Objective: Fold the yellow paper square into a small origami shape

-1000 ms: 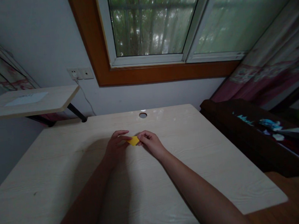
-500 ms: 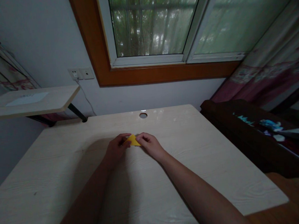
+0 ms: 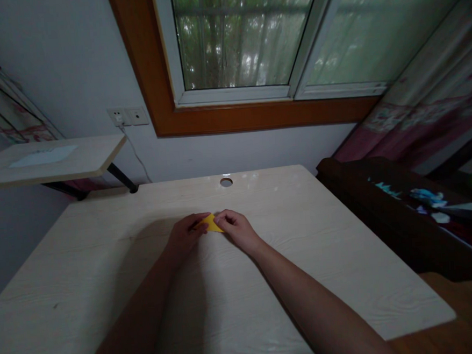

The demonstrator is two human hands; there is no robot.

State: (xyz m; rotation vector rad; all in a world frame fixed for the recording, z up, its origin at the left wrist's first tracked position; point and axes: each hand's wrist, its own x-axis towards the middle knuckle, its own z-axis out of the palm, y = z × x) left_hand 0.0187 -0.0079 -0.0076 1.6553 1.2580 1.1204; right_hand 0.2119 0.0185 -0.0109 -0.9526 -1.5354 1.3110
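Note:
Between my two hands is a small piece of folded yellow paper, just over the pale wood-grain desk. My left hand is closed on the paper's left side, with thumb and fingers at its edge. On its right side my right hand pinches it between thumb and curled fingers. The fingers cover both ends of the paper, so its full shape is hidden. Whether it touches the desk I cannot tell.
A raised shelf on black legs stands at the desk's back left, a paper sheet on it. The desk has a round cable hole near its back edge. Right of the desk is dark brown furniture with assorted items.
My left fingers have shifted slightly to the right along the paper's upper edge, covering a bit more of it. My right hand has stayed almost still.

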